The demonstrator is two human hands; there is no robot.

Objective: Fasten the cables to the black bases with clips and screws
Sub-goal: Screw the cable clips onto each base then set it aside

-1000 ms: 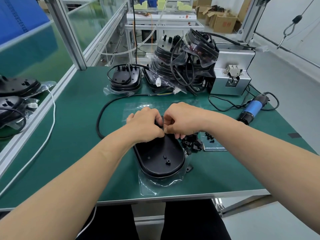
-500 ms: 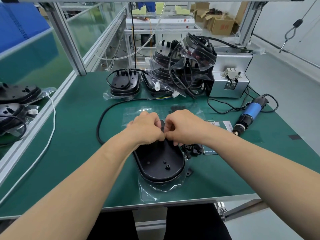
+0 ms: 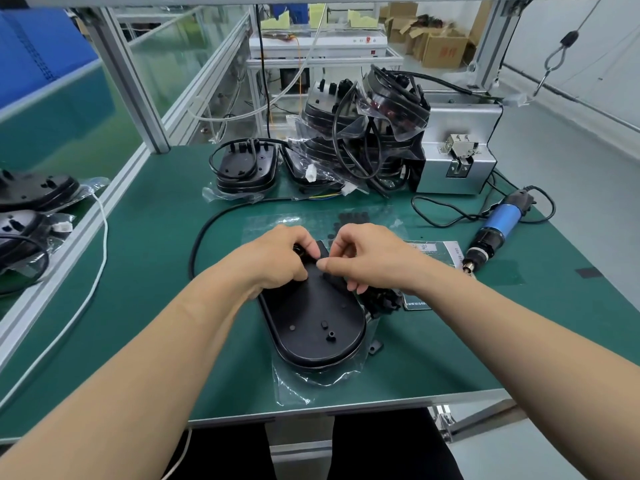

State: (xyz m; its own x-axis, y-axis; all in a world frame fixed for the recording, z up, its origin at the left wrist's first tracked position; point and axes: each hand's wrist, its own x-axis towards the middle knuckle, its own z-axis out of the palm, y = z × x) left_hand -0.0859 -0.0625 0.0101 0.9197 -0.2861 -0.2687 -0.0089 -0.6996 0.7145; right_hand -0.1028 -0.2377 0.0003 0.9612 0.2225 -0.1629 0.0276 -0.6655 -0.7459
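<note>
A black oval base (image 3: 313, 327) lies on a clear plastic bag on the green mat, near the front edge. A black cable (image 3: 207, 225) curves from its far end round to the left. My left hand (image 3: 280, 254) grips the far end of the base where the cable enters. My right hand (image 3: 367, 256) pinches a small black part, probably a clip, over the base's far end; my fingers hide most of it. A small heap of black clips (image 3: 382, 301) sits just right of the base.
A blue electric screwdriver (image 3: 497, 226) lies at the right with its cord looped. Behind it stands a silver screw feeder (image 3: 457, 161). Stacked bagged bases with cables (image 3: 363, 133) and another stack (image 3: 246, 168) fill the back. A loose clip (image 3: 375, 348) lies beside the base.
My hands have parted slightly over the far end of the base; the right fingers now show a pinch. The view has tilted down a little.
</note>
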